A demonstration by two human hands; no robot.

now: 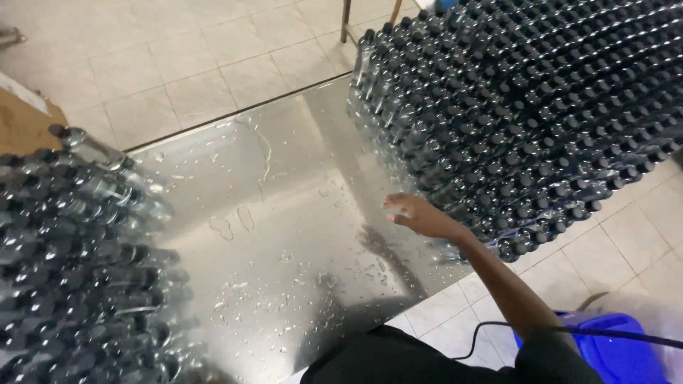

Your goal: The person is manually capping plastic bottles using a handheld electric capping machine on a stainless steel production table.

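1. The right hand (420, 215), its grip loose, flat and holding nothing, hovers over the wet steel bench (284, 213).
2. The capped bottles (526, 128) stand upright just right of it (only this hand shows).

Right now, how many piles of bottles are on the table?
2. One pile fills the table's far right, just past the right hand. The other pile is at the left; more may lie out of view.
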